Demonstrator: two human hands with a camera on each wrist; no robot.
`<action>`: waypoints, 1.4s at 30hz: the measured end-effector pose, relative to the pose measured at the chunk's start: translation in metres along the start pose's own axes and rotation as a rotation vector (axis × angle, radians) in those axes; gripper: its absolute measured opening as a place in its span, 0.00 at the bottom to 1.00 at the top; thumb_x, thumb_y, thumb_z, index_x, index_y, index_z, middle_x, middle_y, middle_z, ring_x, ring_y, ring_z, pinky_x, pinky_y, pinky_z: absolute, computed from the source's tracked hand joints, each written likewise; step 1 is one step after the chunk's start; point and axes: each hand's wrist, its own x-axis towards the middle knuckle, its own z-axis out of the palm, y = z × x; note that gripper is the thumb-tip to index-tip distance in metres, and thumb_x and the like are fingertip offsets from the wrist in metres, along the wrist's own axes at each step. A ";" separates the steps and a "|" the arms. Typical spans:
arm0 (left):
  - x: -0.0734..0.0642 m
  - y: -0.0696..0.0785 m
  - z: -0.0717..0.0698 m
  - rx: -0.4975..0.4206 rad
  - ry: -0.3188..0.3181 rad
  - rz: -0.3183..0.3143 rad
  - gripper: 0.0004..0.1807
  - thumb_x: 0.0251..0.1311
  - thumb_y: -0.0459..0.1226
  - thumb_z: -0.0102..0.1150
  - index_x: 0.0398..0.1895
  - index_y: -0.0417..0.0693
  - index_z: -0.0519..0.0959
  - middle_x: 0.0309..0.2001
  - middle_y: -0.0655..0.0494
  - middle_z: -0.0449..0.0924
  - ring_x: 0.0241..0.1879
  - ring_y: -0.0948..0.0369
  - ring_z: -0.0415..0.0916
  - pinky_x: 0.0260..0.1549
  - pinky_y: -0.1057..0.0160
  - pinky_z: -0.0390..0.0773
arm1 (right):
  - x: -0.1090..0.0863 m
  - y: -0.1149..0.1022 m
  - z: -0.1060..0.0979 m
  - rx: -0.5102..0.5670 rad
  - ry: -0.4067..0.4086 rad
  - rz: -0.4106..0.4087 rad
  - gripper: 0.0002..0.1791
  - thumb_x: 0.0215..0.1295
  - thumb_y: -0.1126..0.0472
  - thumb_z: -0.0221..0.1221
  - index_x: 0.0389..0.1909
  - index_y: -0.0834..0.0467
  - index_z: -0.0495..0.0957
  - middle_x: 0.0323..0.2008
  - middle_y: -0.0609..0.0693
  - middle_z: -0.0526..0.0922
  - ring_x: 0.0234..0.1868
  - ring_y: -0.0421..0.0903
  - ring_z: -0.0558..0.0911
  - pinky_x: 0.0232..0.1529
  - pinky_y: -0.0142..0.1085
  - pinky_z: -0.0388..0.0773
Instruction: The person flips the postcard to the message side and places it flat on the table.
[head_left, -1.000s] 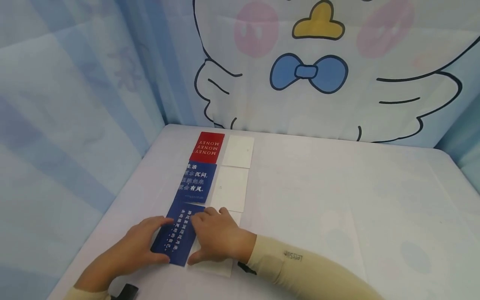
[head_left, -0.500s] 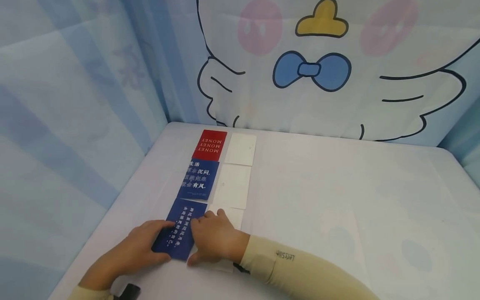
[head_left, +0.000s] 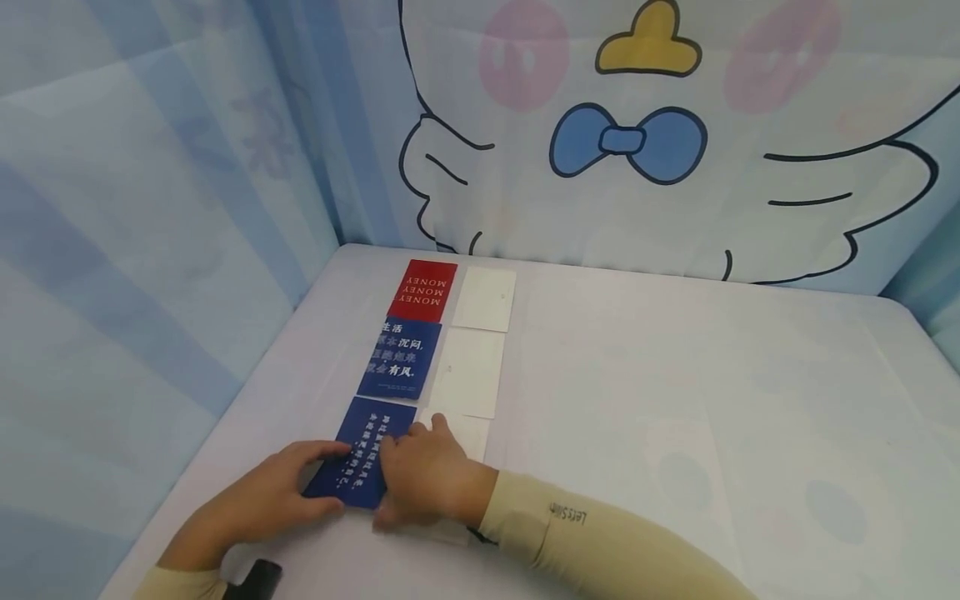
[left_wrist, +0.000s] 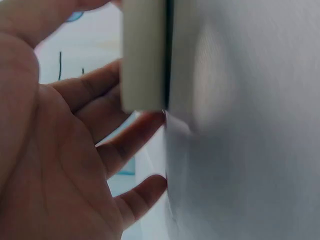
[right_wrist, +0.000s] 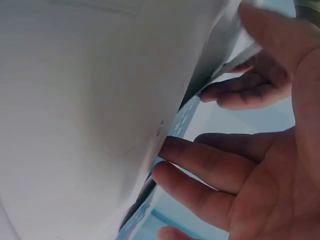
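Note:
A blue card with white lettering lies nearest the person, between both hands. My left hand grips its left end, thumb at the near edge and fingers at the left side. My right hand holds the right edge and partly covers a white card. In the left wrist view, a blurred pale slab with a dark edge lies by my left hand; whether this is the blue card, I cannot tell. The right wrist view shows my right hand's fingers at an edge.
Beyond lie another blue card with lettering and a red card reading MONEY, in a column. Two white cards flank them on the right. The white tabletop extends right; printed curtains stand behind and at the left.
The nearest blue card's near edge has shifted upward in the head view, between the two thumbs. Both hands stay at its sides. The whole view has shifted slightly.

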 end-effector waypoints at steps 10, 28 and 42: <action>0.001 -0.010 -0.008 -0.132 -0.031 -0.028 0.40 0.54 0.44 0.73 0.70 0.45 0.68 0.70 0.36 0.65 0.68 0.34 0.60 0.61 0.33 0.64 | 0.005 0.004 0.004 0.042 0.032 -0.025 0.22 0.70 0.43 0.52 0.48 0.58 0.79 0.43 0.49 0.84 0.49 0.47 0.79 0.57 0.48 0.68; 0.011 -0.010 -0.004 0.049 0.345 -0.017 0.31 0.61 0.25 0.63 0.67 0.40 0.66 0.48 0.45 0.82 0.51 0.43 0.78 0.53 0.39 0.75 | 0.005 0.017 -0.003 0.191 0.174 -0.032 0.10 0.71 0.57 0.56 0.47 0.58 0.76 0.32 0.48 0.83 0.30 0.42 0.79 0.34 0.33 0.73; 0.011 -0.005 -0.011 -0.159 0.677 0.260 0.28 0.60 0.18 0.59 0.61 0.35 0.61 0.35 0.48 0.73 0.25 0.68 0.71 0.24 0.76 0.73 | 0.005 0.020 0.000 0.834 0.631 -0.090 0.39 0.67 0.70 0.59 0.74 0.63 0.51 0.38 0.52 0.80 0.31 0.38 0.79 0.32 0.23 0.77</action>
